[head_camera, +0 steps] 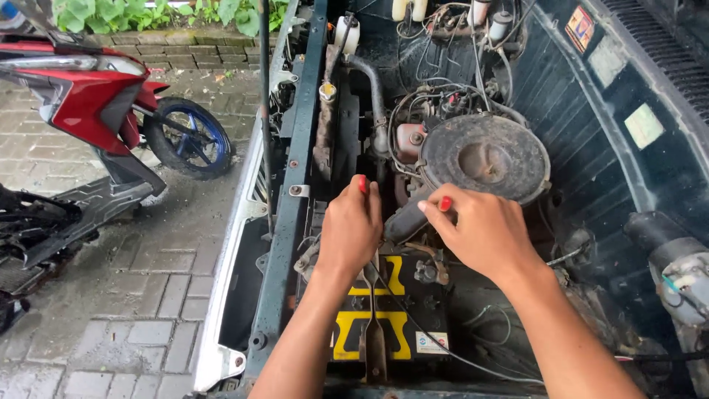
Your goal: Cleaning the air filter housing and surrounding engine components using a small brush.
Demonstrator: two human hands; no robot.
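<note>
Both hands are reaching into the open engine bay. The left hand [351,229] is curling shut around something small with a red tip, just above the battery [384,310]; what it is, I cannot tell. The right hand [484,229] is pinching a red-tipped piece beside the hose [402,222] under the round air cleaner [484,157]. The battery's hold-down bar [374,325] is lying across its top, cables attached. Space is tight: the front crossmember [292,222] is crowding the left, wiring behind. A motorbike [111,103] is standing on the paving.
</note>
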